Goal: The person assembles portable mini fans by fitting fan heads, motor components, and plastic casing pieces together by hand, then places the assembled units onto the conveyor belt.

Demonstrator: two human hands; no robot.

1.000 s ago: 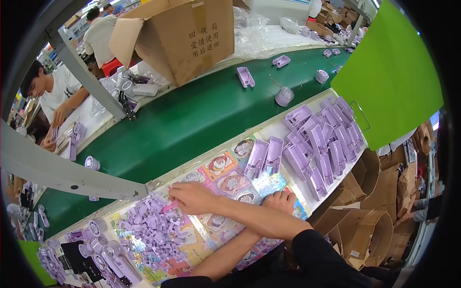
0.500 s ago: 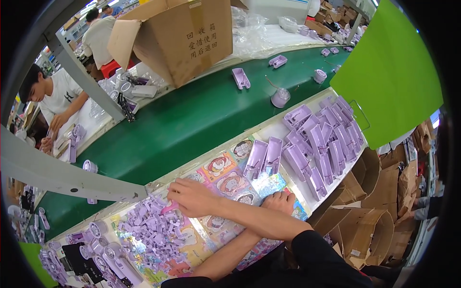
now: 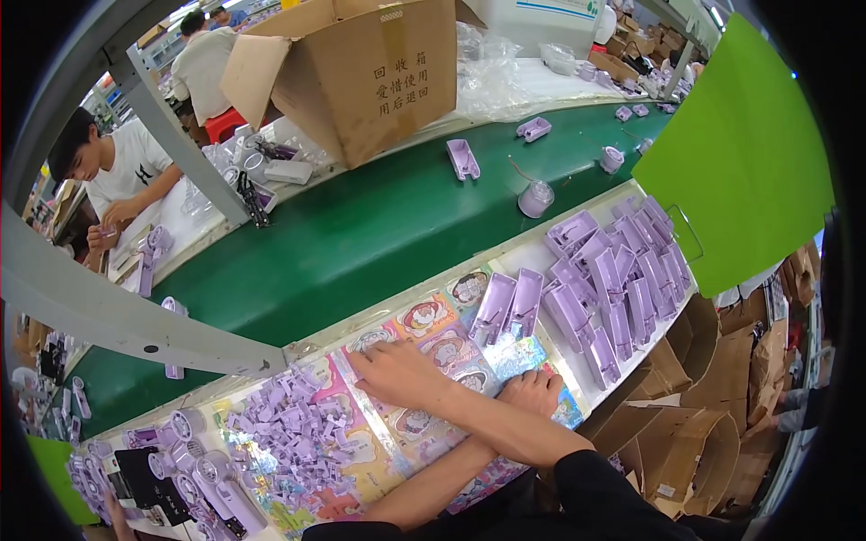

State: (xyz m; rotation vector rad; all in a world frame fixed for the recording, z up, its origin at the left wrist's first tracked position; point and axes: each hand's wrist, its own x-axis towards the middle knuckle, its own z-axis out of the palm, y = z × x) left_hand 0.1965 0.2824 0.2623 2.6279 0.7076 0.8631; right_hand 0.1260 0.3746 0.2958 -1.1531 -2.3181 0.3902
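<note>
My forearms cross over a colourful cartoon-printed sheet (image 3: pixel 410 451). My right hand (image 3: pixel 397 374) reaches across to the left and rests on the printed pictures, fingers loosely bent and slightly apart, holding nothing visible. Just left of it lies a heap of small light-purple plastic parts (image 3: pixel 293 428). My left hand (image 3: pixel 532 392) lies on the sheet's right part, under my right forearm's side, with its fingers slightly apart; its palm side is hidden. Beyond it stand two long purple plastic housings (image 3: pixel 508 307). More purple housings (image 3: pixel 613 279) are piled on the white table to the right.
A green conveyor belt (image 3: pixel 361 234) carries a few purple parts. Beyond it stands a large cardboard box (image 3: pixel 379 81). A grey metal post (image 3: pixel 135 311) crosses the left side. Purple handheld fans (image 3: pixel 212 478) lie lower left, near another person's hand (image 3: pixel 115 516). Cardboard boxes (image 3: pixel 677 442) stand at right.
My right hand has moved slightly right, away from the small parts' heap. My left hand stays in place on the sheet. Another person's hand has appeared at lower left. The view has shifted a little.
</note>
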